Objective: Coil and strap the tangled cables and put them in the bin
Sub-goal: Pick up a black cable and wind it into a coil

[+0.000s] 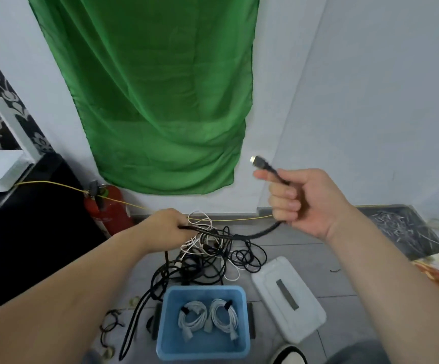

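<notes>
Forearms are stretching forward from the bottom corners of the view, over a tiled floor (305, 248). Behind them a green cloth (160, 88) is hanging down the white wall, taking up most of the upper middle.

On the floor below it, a tangle of cables (213, 256), black and white strands mixed, is lying just beyond a blue bin (168, 324). The bin is sitting open at the bottom centre, and its white lid (289, 298) is lying flat just to the right of it. A red fire extinguisher (110, 211) is standing against the wall on the left, with a thin yellow cord (55, 183) running past it along the wall.

The right hand (299, 200) is raised, its fingers curling tightly round a black cable (261, 233) that is sagging from the fist down into the tangle. The left hand (171, 223) is held lower, at the top of the tangle, gripping black strands there.

Inside the bin, 2 coiled white cables (192, 317) are lying side by side, each bound with a black strap.

The black cable's plug (259, 161) is sticking up and to the left, just past the right index finger.
</notes>
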`<state>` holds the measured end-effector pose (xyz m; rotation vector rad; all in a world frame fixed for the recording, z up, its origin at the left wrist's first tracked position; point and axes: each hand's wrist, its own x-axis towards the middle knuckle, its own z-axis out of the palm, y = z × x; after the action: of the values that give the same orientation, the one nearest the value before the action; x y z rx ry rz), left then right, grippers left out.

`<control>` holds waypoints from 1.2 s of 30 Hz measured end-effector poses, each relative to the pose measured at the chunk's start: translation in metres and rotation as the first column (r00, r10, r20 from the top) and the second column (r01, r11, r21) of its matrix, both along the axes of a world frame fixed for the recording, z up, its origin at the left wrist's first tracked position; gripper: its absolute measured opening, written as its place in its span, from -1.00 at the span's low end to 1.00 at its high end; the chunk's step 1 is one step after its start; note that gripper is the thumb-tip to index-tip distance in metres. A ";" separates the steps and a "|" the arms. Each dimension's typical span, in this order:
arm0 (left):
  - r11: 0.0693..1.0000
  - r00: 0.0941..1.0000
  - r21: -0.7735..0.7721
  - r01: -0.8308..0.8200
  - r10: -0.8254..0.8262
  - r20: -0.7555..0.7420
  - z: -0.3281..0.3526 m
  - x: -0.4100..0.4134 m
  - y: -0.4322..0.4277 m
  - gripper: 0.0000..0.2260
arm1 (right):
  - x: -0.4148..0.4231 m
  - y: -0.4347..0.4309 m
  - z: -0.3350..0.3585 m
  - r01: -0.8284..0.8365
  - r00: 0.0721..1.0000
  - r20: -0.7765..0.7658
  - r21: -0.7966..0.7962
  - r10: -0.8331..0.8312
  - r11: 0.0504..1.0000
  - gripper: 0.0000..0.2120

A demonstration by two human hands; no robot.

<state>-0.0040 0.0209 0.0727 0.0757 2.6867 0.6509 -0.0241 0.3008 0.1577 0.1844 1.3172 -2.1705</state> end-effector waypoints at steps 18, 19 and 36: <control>0.672 0.954 0.715 -0.193 0.299 -0.024 0.057 -0.010 0.062 -0.80 | 0.003 -0.062 -0.043 -0.049 0.998 0.058 0.304 0.033 0.951 -0.76; 0.689 0.962 0.708 -0.158 0.269 -0.047 0.055 -0.008 0.061 -0.79 | 0.001 -0.064 -0.042 -0.021 0.999 0.041 0.251 0.011 0.968 -0.74; 0.942 0.985 0.307 0.132 -0.160 0.069 -0.007 0.012 0.018 -0.57 | -0.010 -0.068 0.002 0.271 0.962 0.101 -0.341 -0.252 0.900 -0.67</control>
<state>0.0077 0.0391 0.0659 0.3146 2.4436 0.9862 -0.0344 0.2332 0.1593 0.2886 0.8902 -2.5689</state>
